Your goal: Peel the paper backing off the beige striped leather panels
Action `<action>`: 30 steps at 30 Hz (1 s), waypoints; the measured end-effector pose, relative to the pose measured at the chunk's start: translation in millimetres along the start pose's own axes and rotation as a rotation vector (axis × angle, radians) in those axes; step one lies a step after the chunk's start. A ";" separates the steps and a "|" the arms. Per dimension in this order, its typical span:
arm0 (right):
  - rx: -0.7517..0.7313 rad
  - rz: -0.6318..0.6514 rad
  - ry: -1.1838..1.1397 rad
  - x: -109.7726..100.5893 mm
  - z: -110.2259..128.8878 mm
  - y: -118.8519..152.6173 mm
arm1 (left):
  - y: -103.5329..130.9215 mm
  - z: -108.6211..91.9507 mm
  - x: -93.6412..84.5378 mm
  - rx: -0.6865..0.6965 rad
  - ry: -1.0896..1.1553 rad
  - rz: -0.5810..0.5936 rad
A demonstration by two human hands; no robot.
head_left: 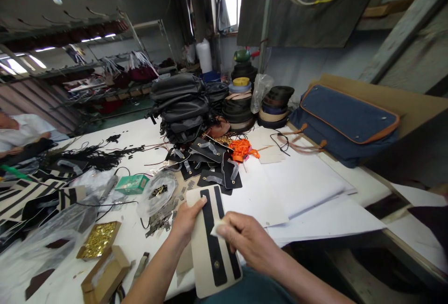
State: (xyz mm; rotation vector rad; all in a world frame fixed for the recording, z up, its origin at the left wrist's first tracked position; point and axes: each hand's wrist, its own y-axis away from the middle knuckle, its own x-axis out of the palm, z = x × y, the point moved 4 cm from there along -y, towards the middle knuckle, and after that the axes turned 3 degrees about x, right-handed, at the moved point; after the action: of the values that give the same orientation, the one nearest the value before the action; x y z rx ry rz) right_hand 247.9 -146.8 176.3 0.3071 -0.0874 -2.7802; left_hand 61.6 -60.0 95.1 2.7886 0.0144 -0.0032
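Note:
My left hand [186,219] grips the upper left edge of a flat beige panel [200,262] with rounded corners, thumb on its face. Two black strips run lengthwise down the panel, and a small round metal fitting [216,264] sits near the lower end of the left strip. In my right hand [245,235] a small white piece [216,228] is pinched over the middle of the panel; whether it is cloth or an eraser I cannot tell. Just beyond the panel lie black panels [212,178] with clear plastic-wrapped handles.
Left of my hands are a box of gold-coloured small parts [100,238], an open cardboard box [105,273] and a green box [132,184]. Black bags [182,105] and webbing rolls [240,103] are stacked behind. A blue bag [345,117] stands right. Someone sits far left [24,131].

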 end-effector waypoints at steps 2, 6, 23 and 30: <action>0.104 -0.047 -0.095 -10.5 -20.3 -1.8 | 11.9 13.3 0.2 -0.091 0.110 0.085; 0.206 -0.004 -0.147 -16.8 -51.2 3.4 | 30.8 36.2 -2.8 -0.102 0.176 0.075; 0.379 0.064 -0.301 19.2 -120.6 6.0 | 49.7 75.4 -54.4 0.043 -0.005 -0.290; 0.439 0.050 -0.471 30.0 -106.5 -4.7 | 55.4 34.1 -16.6 0.103 0.379 -0.194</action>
State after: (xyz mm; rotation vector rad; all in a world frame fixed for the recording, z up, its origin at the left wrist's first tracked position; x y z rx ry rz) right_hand 242.5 -155.1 66.0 -0.2519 -0.8092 -2.6997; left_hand 45.6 -123.9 82.3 2.8330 0.3872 0.4874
